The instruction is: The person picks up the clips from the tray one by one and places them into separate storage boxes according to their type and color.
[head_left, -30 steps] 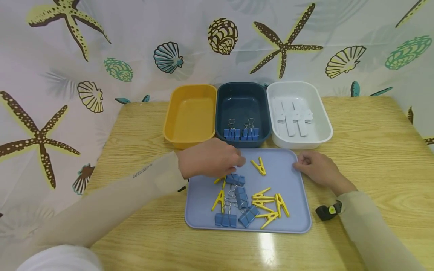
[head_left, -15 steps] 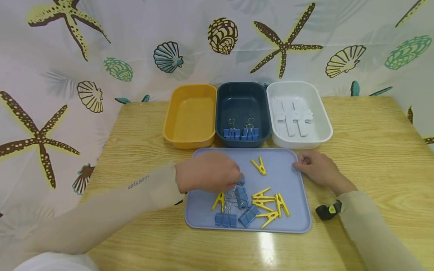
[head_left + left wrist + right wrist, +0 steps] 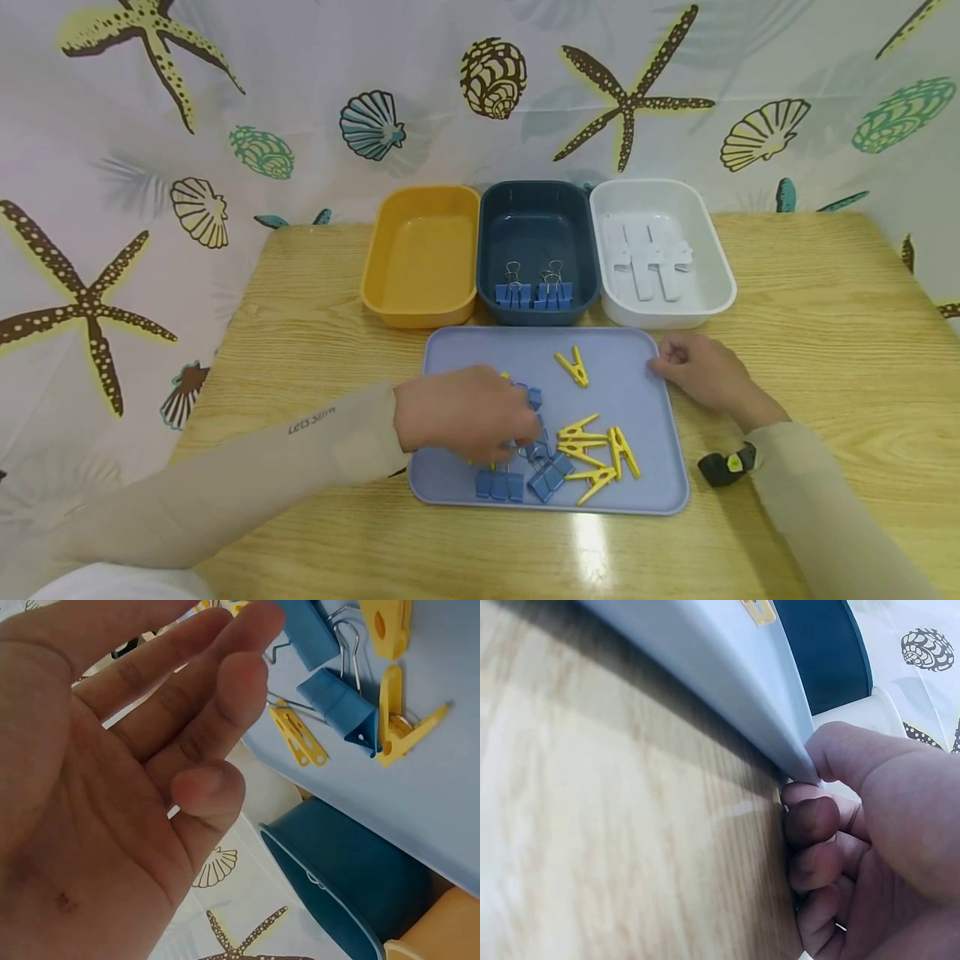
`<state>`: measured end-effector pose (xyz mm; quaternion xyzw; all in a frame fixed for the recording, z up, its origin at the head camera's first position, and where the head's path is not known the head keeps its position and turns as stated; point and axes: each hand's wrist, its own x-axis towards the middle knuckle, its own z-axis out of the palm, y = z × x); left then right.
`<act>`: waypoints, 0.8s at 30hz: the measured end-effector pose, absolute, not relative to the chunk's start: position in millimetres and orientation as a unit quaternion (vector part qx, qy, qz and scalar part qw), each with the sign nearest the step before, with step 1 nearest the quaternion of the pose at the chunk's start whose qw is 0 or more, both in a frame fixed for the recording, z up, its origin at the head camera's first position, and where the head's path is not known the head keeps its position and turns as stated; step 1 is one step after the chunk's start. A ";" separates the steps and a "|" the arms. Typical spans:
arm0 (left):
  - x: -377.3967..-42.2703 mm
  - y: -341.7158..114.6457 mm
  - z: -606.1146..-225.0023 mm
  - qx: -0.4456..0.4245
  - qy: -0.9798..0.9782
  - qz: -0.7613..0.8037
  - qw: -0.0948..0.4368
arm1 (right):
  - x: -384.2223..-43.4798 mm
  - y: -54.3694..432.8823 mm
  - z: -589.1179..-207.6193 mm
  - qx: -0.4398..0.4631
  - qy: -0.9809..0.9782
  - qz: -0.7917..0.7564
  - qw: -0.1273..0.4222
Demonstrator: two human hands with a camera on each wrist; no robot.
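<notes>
On the pale blue tray (image 3: pixel 480 343) lie several blue binder clips (image 3: pixel 551 477) and yellow clothespins (image 3: pixel 597 483). My left hand (image 3: pixel 471 412) is low over the left part of the pile, hiding some pieces. In the left wrist view its fingers (image 3: pixel 244 694) are loosely bent, close to a binder clip (image 3: pixel 306 634), with nothing visibly held; whether they touch it I cannot tell. My right hand (image 3: pixel 701 372) pinches the tray's right rim near the far corner, thumb on top and fingers curled below. A lone clothespin (image 3: pixel 573 367) lies near the tray's far side.
Behind the tray stand three bins side by side: a yellow bin (image 3: pixel 375 275), a dark blue bin (image 3: pixel 525 196) with binder clips in it, and a white bin (image 3: pixel 712 250) with white clip-like pieces. A patterned cloth (image 3: pixel 300 83) hangs behind the wooden table (image 3: pixel 817 292).
My left hand has moved down toward the near side, from the tray's far left part onto the binder clips. My right hand has stayed at the tray's rim.
</notes>
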<state>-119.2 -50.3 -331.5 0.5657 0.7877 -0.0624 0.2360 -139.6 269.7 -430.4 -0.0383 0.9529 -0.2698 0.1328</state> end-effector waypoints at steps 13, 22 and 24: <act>-110.3 -51.8 -340.1 0.594 0.773 -0.053 0.218 | -140.6 270.6 -432.3 -0.035 0.953 -0.267 0.136; -108.1 -51.8 -347.3 0.615 0.764 -0.061 0.185 | -140.6 270.3 -431.7 -0.039 0.955 -0.265 0.130; -107.8 -51.2 -348.2 0.618 0.766 -0.070 0.166 | -140.2 269.8 -431.1 -0.041 0.954 -0.267 0.129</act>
